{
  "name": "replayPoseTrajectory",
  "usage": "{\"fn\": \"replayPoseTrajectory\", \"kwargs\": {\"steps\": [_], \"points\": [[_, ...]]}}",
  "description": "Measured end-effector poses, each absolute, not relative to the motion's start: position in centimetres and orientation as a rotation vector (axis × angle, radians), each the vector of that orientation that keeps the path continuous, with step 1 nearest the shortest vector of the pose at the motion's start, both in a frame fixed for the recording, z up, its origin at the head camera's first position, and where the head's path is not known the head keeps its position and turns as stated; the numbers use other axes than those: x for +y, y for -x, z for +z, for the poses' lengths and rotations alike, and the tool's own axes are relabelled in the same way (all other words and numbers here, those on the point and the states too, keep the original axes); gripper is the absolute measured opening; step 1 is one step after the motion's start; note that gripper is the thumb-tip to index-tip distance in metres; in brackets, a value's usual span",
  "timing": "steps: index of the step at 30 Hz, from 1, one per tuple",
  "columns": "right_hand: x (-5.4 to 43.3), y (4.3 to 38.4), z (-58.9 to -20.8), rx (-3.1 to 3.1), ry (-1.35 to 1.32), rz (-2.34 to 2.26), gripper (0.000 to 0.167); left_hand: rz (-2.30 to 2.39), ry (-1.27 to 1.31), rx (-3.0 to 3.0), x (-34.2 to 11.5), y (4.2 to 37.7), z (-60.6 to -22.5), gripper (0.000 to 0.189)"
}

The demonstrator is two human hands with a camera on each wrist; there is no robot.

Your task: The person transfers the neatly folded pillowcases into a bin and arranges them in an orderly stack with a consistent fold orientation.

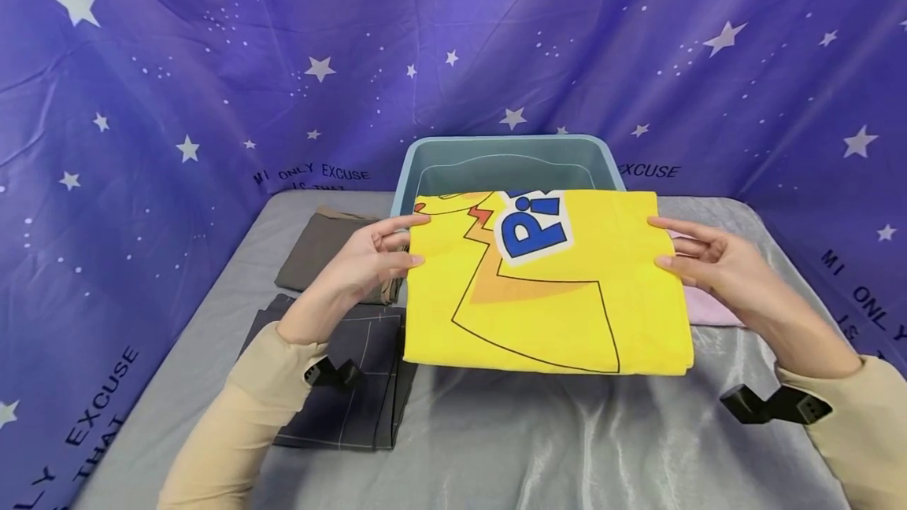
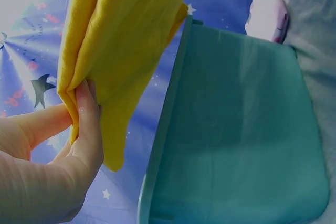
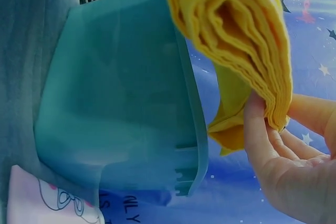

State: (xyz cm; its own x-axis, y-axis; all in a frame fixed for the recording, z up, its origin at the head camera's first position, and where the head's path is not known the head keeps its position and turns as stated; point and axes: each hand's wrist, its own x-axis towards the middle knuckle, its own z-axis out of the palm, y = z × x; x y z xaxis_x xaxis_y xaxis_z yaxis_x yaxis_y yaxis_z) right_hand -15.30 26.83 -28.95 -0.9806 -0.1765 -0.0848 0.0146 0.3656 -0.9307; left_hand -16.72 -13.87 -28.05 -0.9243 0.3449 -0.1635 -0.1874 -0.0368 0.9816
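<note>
Starry curtain (image 1: 453, 18) behind; left hand (image 1: 375, 254) and right hand (image 1: 723, 258) pinch folded cloth (image 1: 546, 317), apparently for carrying; lowering next needs level edges.

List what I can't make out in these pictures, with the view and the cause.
Head view: the floor of the blue-green plastic bin, hidden by the folded yellow printed cloth.
Head view: blue lettering past "Pi", cut short at that cloth's top edge.
Head view: part of the dark checked folded cloth, behind the beige left sleeve.
Right wrist view: the rest of the pale pink bow-printed cloth, cut off by the bottom edge.
</note>
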Motion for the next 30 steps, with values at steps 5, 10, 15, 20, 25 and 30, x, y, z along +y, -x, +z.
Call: {"fn": "replayPoseTrajectory", "kwargs": {"steps": [5, 10, 15, 20, 25, 30], "points": [[26.7, 15.9, -28.5, 2.474, 0.109, -1.618, 0.056, 2.023, -0.147, 1.893, -13.9, 17.4, -27.6, 0.057], [26.6, 16.9, -28.1, 2.465, 0.118, -1.612, 0.057, 2.022, -0.100, 1.899, -14.0, 18.2, -27.4, 0.057], [26.3, 17.8, -27.8, 2.463, 0.122, -1.612, 0.058, 2.028, -0.103, 1.903, -14.1, 19.1, -27.1, 0.057], [25.9, 18.6, -27.5, 2.432, 0.120, -1.636, 0.059, 2.023, -0.109, 1.921, -14.1, 19.9, -26.9, 0.057], [25.6, 19.4, -27.1, 2.357, 0.118, -1.722, 0.058, 2.034, -0.080, 1.920, -14.2, 20.7, -26.9, 0.057], [25.3, 20.2, -26.8, 2.309, 0.091, -1.753, 0.060, 2.047, -0.046, 1.932, -14.2, 21.6, -26.9, 0.055]]}}
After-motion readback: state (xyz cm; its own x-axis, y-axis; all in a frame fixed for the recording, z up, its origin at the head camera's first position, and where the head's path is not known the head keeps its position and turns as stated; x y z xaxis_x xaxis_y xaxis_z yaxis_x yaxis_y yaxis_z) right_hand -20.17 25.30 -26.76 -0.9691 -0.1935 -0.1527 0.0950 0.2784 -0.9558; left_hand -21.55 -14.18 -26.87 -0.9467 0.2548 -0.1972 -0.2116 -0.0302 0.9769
